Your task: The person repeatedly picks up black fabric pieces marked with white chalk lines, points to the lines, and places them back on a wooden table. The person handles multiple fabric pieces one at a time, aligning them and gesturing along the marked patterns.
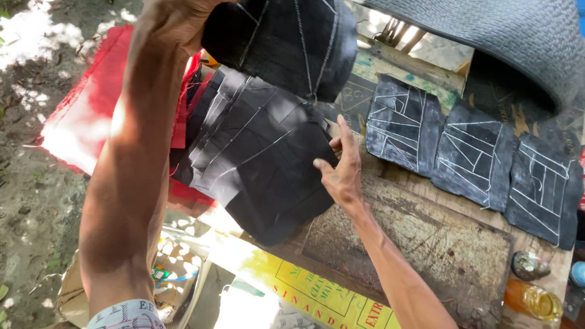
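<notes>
My left hand (177,18) is raised near the top of the view and grips a curled black rubber sheet (286,42) marked with white chalk lines. My right hand (341,167) rests with fingers spread on the right edge of a stack of black rubber pieces (256,152) that overhangs the left end of a worn wooden board (414,244). The stack's top pieces carry faint chalk lines.
Three black rubber pieces (475,152) with white line patterns lie in a row on the board's far side. A tyre (518,36) arches over the top right. Red cloth (85,116) lies on the dirt at left. A small amber bottle (533,300) lies at bottom right.
</notes>
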